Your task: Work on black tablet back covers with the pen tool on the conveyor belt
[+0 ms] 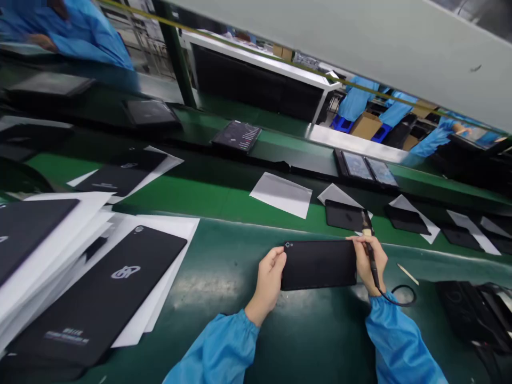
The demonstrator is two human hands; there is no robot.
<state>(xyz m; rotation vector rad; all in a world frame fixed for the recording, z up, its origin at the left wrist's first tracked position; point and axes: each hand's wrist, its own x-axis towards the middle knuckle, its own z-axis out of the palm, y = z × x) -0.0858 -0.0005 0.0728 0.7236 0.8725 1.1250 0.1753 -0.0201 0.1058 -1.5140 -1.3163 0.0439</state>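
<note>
A black tablet back cover is held level above the green bench, its dark side towards me and a small camera hole at its upper left corner. My left hand grips its left edge, thumb on top. My right hand is closed at the cover's right edge, fingertips touching it. A corded soldering iron with a pale collar also lies in that hand, tip pointing up and its cable looping over the wrist. To the left, a black tablet cover with a logo rests on white sheets.
A green conveyor runs behind the bench, carrying several dark covers on paper, a white sheet and, on a farther ledge, several devices. A thin stick and a black object lie at right. People in blue smocks are beyond.
</note>
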